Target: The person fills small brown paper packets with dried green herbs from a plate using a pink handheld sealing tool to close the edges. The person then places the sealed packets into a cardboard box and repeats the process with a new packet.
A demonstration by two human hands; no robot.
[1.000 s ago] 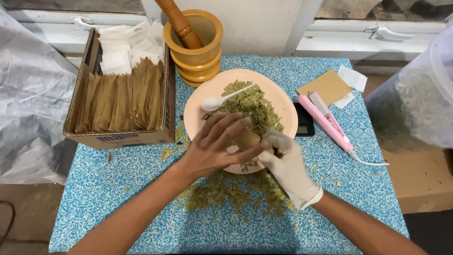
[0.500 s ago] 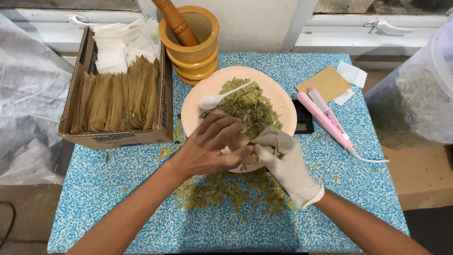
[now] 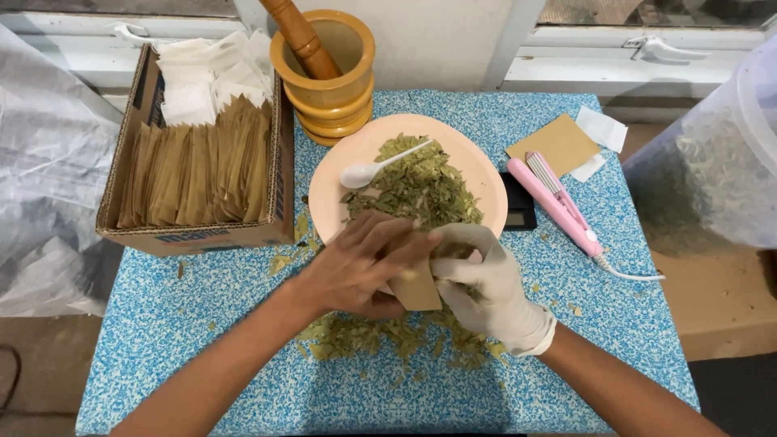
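Loose leaves point(image 3: 380, 336) on table point(image 3: 202, 324) nearest. L hand point(image 3: 356, 271) bare, R hand point(image 3: 486, 287) gloved, fingers of both closed round a small brown packet point(image 3: 417, 283) at plate point(image 3: 340, 174) edge. Behind: spoon point(image 3: 376, 166), mortar point(image 3: 328, 77).

A brown paper pouch point(image 3: 417, 283) is held at centre. At ten o'clock, a cardboard box point(image 3: 202, 235) is filled with brown and white sachets point(image 3: 194, 174). At two o'clock, a flat brown envelope point(image 3: 558, 144) is seen beside white slips point(image 3: 600, 129).

Blue speckled table point(image 3: 243, 324), white window frame point(image 3: 647, 73), bare floor point(image 3: 32, 372)
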